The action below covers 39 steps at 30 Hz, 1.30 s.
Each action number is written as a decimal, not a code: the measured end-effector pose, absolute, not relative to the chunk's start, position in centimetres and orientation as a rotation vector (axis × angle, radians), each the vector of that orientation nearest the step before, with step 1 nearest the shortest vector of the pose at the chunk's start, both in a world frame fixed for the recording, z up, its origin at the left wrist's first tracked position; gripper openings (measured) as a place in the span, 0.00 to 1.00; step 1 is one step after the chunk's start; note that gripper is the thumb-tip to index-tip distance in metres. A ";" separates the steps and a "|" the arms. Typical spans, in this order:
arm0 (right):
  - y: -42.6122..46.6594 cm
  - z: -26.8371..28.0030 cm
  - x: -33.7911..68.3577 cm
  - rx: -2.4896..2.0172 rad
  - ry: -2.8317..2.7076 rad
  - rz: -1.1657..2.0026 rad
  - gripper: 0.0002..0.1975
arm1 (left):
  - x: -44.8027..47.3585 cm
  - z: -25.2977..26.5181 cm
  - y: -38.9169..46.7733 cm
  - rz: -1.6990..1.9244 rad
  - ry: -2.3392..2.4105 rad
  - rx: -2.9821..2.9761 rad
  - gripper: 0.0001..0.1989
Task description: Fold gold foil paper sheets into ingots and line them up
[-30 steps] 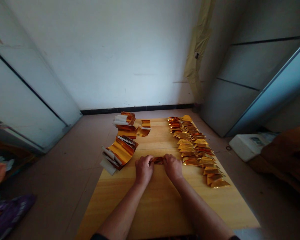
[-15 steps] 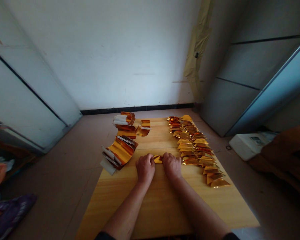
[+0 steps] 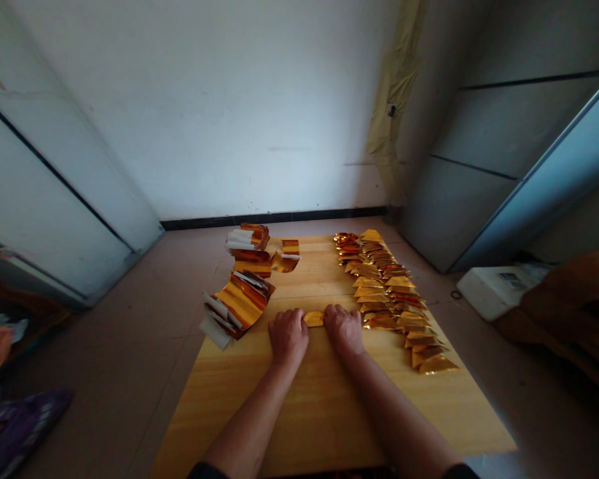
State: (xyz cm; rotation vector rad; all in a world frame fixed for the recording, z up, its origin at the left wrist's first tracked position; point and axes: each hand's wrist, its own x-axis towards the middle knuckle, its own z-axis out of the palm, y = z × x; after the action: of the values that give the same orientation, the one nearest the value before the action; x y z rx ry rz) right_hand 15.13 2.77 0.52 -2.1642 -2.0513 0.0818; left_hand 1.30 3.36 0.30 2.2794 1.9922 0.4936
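Between my two hands a small folded piece of gold foil paper (image 3: 314,319) lies low over the wooden table (image 3: 309,406). My left hand (image 3: 288,336) is closed on its left end, and my right hand (image 3: 343,330) grips the right end. The fingertips are partly hidden behind the knuckles. Just right of my right hand run overlapping rows of folded gold foil pieces (image 3: 387,299). To the left of my left hand rests a curled stack of gold foil sheets (image 3: 244,303) with pale backs.
Farther back on the left are another curled bundle of foil sheets (image 3: 249,249) and a few loose sheets (image 3: 287,259). A white wall (image 3: 259,133) stands behind the table. A white box (image 3: 494,293) sits at the right, and a purple shoe (image 3: 27,426) at the lower left.
My left hand has shifted slightly left and the foil piece between my hands looks smoother and more rounded. My right hand stays nearly in place. The foil stacks and rows look the same.
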 end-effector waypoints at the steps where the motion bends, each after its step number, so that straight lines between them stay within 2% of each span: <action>1: 2.8 0.5 15.2 -2.175 -2.039 0.094 0.09 | 1.3 0.3 3.3 0.482 1.988 2.306 0.08; 13: 2.8 0.5 15.3 -2.137 -1.953 0.107 0.08 | 0.2 0.3 3.0 0.514 1.825 2.445 0.11; 23: 2.5 0.5 15.2 -1.938 -2.111 0.090 0.08 | -0.3 -1.0 4.1 0.546 1.419 2.800 0.11; 29: 1.8 0.5 15.7 -1.919 -2.119 0.113 0.08 | -0.4 -0.5 2.9 0.547 1.421 2.883 0.11; 39: 2.0 1.3 13.9 -2.186 -1.899 0.159 0.12 | -0.3 -0.2 2.0 0.464 1.548 2.795 0.12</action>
State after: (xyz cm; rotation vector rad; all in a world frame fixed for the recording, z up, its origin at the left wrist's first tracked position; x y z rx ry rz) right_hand 13.85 1.97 1.27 -2.1862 -1.8990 0.1586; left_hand -0.34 2.01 -0.23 2.7947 1.5476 0.4636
